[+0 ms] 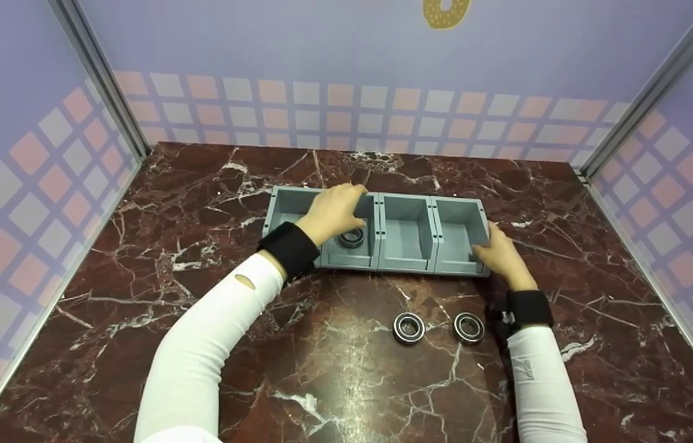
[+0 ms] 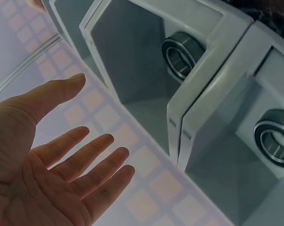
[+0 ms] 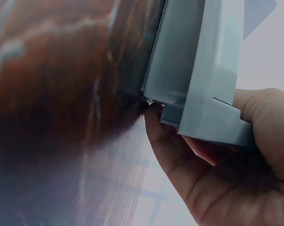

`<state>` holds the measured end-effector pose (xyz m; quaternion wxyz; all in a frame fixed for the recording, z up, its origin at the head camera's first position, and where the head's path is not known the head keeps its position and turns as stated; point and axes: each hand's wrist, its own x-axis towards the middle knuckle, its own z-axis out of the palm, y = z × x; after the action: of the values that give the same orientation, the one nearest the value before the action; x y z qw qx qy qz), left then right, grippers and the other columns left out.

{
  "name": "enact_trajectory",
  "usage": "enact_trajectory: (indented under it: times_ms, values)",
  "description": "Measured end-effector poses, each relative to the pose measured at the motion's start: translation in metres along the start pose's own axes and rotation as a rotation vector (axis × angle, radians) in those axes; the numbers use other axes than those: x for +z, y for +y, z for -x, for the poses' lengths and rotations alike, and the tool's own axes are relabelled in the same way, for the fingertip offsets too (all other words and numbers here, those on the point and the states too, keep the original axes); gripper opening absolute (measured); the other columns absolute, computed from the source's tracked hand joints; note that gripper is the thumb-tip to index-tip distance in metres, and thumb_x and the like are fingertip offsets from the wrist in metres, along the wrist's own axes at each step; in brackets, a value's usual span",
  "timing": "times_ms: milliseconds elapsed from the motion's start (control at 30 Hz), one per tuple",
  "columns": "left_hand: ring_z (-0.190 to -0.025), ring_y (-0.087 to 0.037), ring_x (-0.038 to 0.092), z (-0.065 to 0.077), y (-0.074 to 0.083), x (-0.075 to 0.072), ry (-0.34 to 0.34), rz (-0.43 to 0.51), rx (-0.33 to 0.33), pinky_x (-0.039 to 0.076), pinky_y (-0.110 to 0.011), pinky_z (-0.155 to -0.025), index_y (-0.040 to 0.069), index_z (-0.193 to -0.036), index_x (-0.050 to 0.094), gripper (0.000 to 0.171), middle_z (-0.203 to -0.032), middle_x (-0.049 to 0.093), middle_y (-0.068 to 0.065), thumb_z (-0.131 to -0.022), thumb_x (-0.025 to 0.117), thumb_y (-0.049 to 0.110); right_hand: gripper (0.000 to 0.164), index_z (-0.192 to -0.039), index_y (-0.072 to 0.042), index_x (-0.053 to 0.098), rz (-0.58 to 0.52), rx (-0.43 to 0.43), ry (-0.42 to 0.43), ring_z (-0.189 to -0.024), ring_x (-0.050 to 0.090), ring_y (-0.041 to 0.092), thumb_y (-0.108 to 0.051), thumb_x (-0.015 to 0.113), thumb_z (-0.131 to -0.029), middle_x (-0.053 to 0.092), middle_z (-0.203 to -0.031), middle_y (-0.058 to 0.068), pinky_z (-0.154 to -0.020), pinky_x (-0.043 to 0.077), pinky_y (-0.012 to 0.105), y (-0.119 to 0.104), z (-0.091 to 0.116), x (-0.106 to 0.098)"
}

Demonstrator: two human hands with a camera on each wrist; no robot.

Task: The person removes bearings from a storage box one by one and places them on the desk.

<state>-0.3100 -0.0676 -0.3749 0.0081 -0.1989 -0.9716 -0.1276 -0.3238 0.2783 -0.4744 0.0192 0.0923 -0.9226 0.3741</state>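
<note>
A row of joined grey storage bins (image 1: 404,266) stands on the marbled table. My left hand (image 1: 335,212) hovers over the left part of the row, its fingers spread and holding nothing. Beneath it, a ball bearing (image 1: 351,238) lies in one bin. In the left wrist view, that hand (image 2: 61,155) is beside the bins, with one bearing (image 2: 182,55) in one bin and another bearing (image 2: 276,141) in its neighbour. My right hand (image 1: 500,253) grips the row's right end wall; the right wrist view shows the thumb and fingers (image 3: 172,157) on either side of it.
Two more bearings (image 1: 408,328) (image 1: 468,328) lie flat on the table in front of the bins, near my right forearm. Patterned panels (image 1: 346,55) enclose the table at the back and both sides, with metal posts (image 1: 103,80) at the corners.
</note>
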Motion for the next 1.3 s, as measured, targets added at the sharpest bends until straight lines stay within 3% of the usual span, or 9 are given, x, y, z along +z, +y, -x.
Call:
enact_trajectory:
  times_ms: [367, 867, 1300]
  values:
    - [-0.113, -0.028, 0.053, -0.006, 0.003, 0.019, -0.04, 0.017, 0.005, 0.043, -0.042, -0.091, 0.006, -0.132, 0.052, 0.058, -0.128, 0.054, -0.012, -0.081, 0.074, 0.023, 0.062, -0.136, 0.016, 0.027, -0.015, -0.002, -0.015, -0.111, 0.045, 0.051, 0.004, 0.054, -0.081, 0.046, -0.12, 0.039, -0.093, 0.034, 0.057, 0.0, -0.001, 0.001]
    - [-0.103, -0.031, 0.056, -0.01, -0.002, 0.049, -0.089, -0.031, 0.022, 0.044, -0.041, -0.087, 0.001, -0.122, 0.058, 0.046, -0.114, 0.058, -0.016, -0.081, 0.072, 0.016, 0.061, -0.136, 0.016, 0.027, 0.023, 0.0, -0.007, -0.111, 0.045, 0.051, 0.005, 0.056, -0.083, 0.045, -0.12, 0.039, -0.094, 0.033, 0.056, -0.001, 0.001, 0.001]
    - [-0.092, -0.031, 0.059, -0.013, -0.004, 0.062, -0.077, -0.082, 0.006, 0.048, -0.044, -0.074, 0.005, -0.094, 0.063, 0.019, -0.1, 0.061, -0.013, -0.079, 0.071, 0.014, 0.06, -0.135, 0.017, 0.028, 0.029, 0.001, -0.009, -0.11, 0.045, 0.051, 0.004, 0.055, -0.083, 0.046, -0.12, 0.039, -0.093, 0.034, 0.057, -0.001, 0.0, 0.001]
